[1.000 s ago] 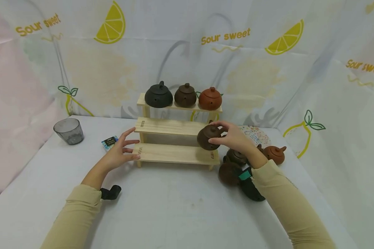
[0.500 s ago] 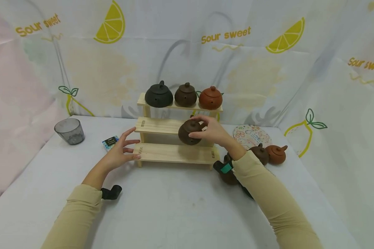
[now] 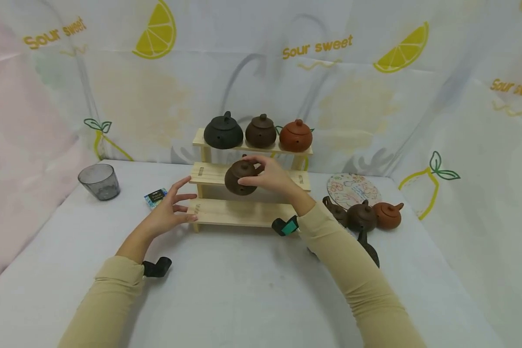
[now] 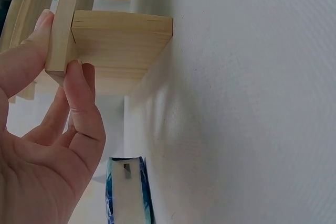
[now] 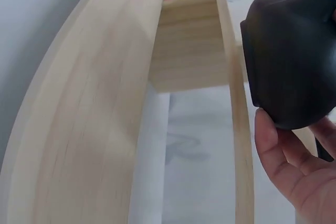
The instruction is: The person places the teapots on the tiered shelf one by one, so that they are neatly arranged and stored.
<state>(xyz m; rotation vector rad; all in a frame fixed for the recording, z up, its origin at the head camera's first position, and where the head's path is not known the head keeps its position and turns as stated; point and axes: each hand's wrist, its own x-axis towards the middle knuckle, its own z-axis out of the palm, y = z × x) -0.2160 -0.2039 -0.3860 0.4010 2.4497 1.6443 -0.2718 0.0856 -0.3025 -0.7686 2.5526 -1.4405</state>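
Note:
The right hand [image 3: 271, 175] grips a small brown teapot [image 3: 236, 182] near its lid and handle, over the left half of the middle board of a three-tier wooden shelf [image 3: 243, 212]. Close up in the right wrist view, the teapot [image 5: 294, 61] looks nearly black, with fingertips at its rim and thin shelf board [image 5: 239, 129] beside it. At the shelf's left end the left hand [image 3: 168, 212] pinches the lowest board, thumb on one face and fingers on the other, as the left wrist view shows on the board end [image 4: 62, 51].
Along the top tier stand a dark grey teapot [image 3: 223, 134], a brown one [image 3: 261, 134] and an orange-red one [image 3: 296, 137]. More teapots [image 3: 362, 217] cluster at right, partly behind the forearm. A round patterned mat [image 3: 352, 188], grey glass cup [image 3: 100, 182] and small packet [image 3: 154, 196] lie around.
The right hand has carried the brown teapot leftward from the shelf's right end to left of its middle. The left hand has kept its place on the shelf.

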